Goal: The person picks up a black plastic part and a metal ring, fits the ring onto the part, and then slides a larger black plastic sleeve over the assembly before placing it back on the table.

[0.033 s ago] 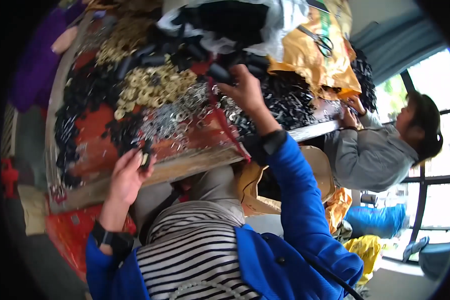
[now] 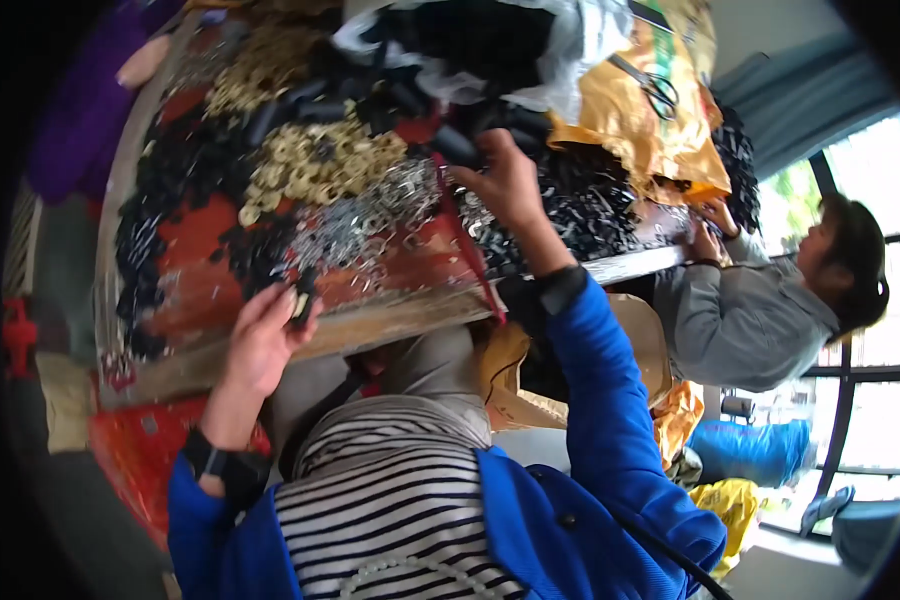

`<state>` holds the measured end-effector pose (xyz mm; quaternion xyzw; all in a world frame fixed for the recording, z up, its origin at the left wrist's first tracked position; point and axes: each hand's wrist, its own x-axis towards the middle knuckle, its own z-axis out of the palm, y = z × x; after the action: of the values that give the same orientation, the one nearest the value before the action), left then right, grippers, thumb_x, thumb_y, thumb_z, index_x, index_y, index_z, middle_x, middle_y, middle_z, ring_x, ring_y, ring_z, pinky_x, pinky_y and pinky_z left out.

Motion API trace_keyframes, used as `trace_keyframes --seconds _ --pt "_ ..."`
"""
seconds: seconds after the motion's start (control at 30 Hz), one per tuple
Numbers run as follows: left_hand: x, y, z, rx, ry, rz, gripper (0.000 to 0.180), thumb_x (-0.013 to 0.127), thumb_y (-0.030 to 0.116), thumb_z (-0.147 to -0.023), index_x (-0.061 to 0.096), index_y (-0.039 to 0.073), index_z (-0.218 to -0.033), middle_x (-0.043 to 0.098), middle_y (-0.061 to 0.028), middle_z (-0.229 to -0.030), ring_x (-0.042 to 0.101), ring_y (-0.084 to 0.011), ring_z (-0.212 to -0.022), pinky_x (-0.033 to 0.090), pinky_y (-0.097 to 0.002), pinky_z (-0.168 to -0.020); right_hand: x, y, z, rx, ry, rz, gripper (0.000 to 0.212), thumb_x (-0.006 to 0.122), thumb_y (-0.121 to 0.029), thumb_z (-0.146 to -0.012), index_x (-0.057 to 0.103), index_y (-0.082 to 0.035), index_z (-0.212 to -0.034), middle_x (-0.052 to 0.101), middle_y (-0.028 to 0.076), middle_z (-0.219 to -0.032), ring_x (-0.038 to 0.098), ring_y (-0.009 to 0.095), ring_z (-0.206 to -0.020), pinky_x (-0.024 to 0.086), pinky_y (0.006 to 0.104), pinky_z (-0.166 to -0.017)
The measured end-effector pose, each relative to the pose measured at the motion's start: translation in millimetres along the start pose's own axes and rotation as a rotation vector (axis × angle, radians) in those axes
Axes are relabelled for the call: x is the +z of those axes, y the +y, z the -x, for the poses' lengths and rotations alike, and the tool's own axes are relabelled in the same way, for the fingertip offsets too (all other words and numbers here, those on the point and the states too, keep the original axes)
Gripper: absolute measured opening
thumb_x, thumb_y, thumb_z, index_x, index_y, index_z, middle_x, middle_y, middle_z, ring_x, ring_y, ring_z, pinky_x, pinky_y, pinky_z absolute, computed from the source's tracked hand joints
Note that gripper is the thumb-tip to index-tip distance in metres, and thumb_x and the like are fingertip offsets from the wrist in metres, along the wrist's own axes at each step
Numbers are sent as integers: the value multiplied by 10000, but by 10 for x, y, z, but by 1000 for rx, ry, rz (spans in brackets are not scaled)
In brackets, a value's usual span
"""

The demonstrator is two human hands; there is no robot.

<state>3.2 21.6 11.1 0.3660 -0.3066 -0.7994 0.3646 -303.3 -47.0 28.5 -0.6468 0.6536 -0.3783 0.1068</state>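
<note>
Left hand (image 2: 260, 345) is pinching a small black part with a cream-coloured insert (image 2: 301, 305) between thumb and fingertips, just above the near wooden edge of the red-surfaced worktop (image 2: 195, 245). Right hand (image 2: 511, 190) is resting farther in, thumb and fingers standing apart by the end of a dark, smooth cylinder (image 2: 457, 145); whether they are gripping it, the view is not showing clearly.

Main risk, as judged: the left hand is relying on a fingertip pinch, so a slack thumb could be dropping the part over the edge toward the lap or floor.

Second risk: a pile of cream ring-shaped pieces (image 2: 315, 165) is lying against a scatter of shiny silver metal clips (image 2: 370, 225). A dragging right sleeve or knuckle could be mixing them, or sweeping in bits from the heap of small black pieces (image 2: 580, 195).

Also, a long dark-red strap (image 2: 465, 235) is running between heaps and over the edge, near the right forearm; a snag could be pulling clips along. The cylinder, being round, could be rolling if nudged rather than grasped.
</note>
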Motion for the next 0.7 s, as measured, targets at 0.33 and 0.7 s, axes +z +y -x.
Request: trace_keyframes --seconds 0.33,0.7 --pt "246 72 -112 -22 -4 16 208 495 155 -806 496 30 -972 562 -66 -827 511 -83 -662 401 -178 -539 64 -327 610 -181 -242 -319 343 662 -21 -616 461 -33 -893 523 57 -809 498 98 -701 417 217 -598" --pt "179 77 -286 -102 -138 -113 223 518 154 -797 509 10 -966 560 -57 -782 463 -58 -600 352 -162 -481 402 -467 728 -354 -333 -461 386 625 57 -589 415 -37 -899 505 96 -846 517 160 -714 428 263 -623"
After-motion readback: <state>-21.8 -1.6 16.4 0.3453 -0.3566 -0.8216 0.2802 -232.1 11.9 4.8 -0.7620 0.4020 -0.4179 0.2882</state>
